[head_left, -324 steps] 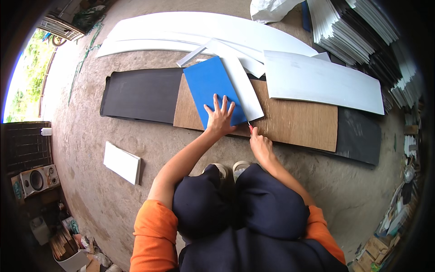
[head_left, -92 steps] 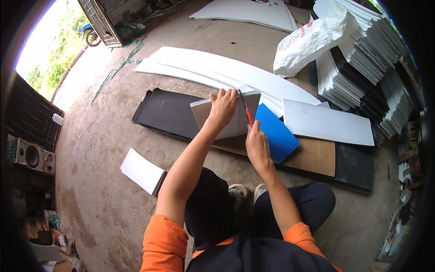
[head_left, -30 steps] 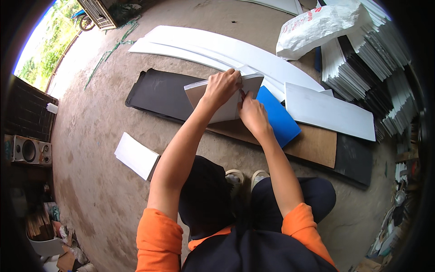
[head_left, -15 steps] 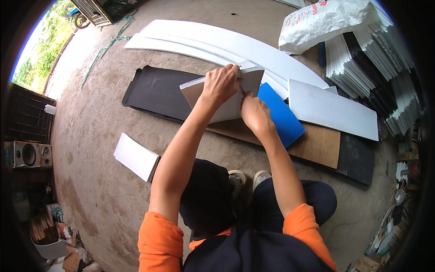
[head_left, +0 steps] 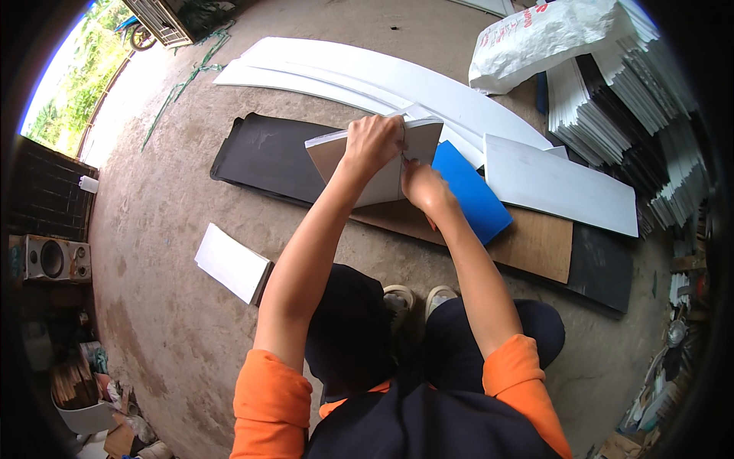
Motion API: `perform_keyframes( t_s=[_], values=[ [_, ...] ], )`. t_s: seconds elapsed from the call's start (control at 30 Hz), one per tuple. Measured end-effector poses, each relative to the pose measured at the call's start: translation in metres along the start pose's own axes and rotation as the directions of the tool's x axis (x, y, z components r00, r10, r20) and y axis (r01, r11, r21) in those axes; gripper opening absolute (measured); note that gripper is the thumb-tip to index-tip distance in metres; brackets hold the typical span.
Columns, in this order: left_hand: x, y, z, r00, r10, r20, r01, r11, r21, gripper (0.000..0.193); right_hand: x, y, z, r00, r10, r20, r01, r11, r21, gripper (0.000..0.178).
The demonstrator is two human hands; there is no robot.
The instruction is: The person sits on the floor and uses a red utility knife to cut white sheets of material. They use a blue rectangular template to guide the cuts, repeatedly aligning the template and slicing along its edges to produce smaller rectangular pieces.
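Observation:
My left hand [head_left: 372, 144] is closed over the upper edge of a pale grey panel [head_left: 380, 183], which tilts up above the boards on the floor. My right hand [head_left: 425, 187], slightly blurred, is closed just right of and below the left, against the panel. It grips a cutter knife, mostly hidden by the fingers; a small orange end [head_left: 433, 225] shows under the wrist. Beneath the panel lie a wooden board [head_left: 535, 243] and a long black board [head_left: 267, 157]. A blue sheet [head_left: 474, 195] rests beside my right hand.
Long white panels [head_left: 344, 65] lie beyond the black board. Another white panel [head_left: 562, 183] overlaps the wooden board at right. Stacked sheets [head_left: 573, 115] and a white sack [head_left: 547, 42] stand far right. A small white stack [head_left: 232, 264] sits left of my knee, a speaker [head_left: 57, 258] further left.
My right hand has moved slightly down and left along the panel, and the orange end has come into sight. My left hand keeps its hold. The whole view has shifted a little.

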State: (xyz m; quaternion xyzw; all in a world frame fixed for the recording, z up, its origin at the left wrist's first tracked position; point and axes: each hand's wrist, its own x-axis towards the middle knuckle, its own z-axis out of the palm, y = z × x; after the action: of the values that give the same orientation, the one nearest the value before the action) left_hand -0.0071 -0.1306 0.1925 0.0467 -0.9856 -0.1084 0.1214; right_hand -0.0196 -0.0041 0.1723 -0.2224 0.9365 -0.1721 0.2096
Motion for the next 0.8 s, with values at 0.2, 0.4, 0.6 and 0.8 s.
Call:
perform_keyframes(
  t_s=[0.2, 0.4, 0.6, 0.8],
  values=[
    [-0.006, 0.007, -0.001, 0.995, -0.012, -0.097, 0.012, 1.000, 0.007, 0.026, -0.021, 0.004, 0.009, 0.995, -0.048, -0.083, 0.053, 0.997, 0.056, 0.034],
    [-0.004, 0.010, -0.001, 0.997, -0.024, -0.073, 0.026, 0.999, 0.021, 0.026, -0.012, 0.007, 0.011, 1.000, 0.013, -0.022, -0.011, 0.997, 0.074, 0.034],
    [-0.002, 0.002, 0.001, 0.996, -0.012, -0.086, 0.014, 1.000, 0.024, 0.026, -0.003, 0.002, 0.016, 0.996, -0.016, 0.086, 0.016, 1.000, 0.004, 0.034],
    [0.001, 0.002, 0.001, 0.996, 0.010, -0.083, -0.011, 1.000, -0.014, 0.025, 0.025, 0.039, 0.077, 0.990, -0.136, -0.040, 0.137, 0.990, 0.033, 0.032]
  ],
)
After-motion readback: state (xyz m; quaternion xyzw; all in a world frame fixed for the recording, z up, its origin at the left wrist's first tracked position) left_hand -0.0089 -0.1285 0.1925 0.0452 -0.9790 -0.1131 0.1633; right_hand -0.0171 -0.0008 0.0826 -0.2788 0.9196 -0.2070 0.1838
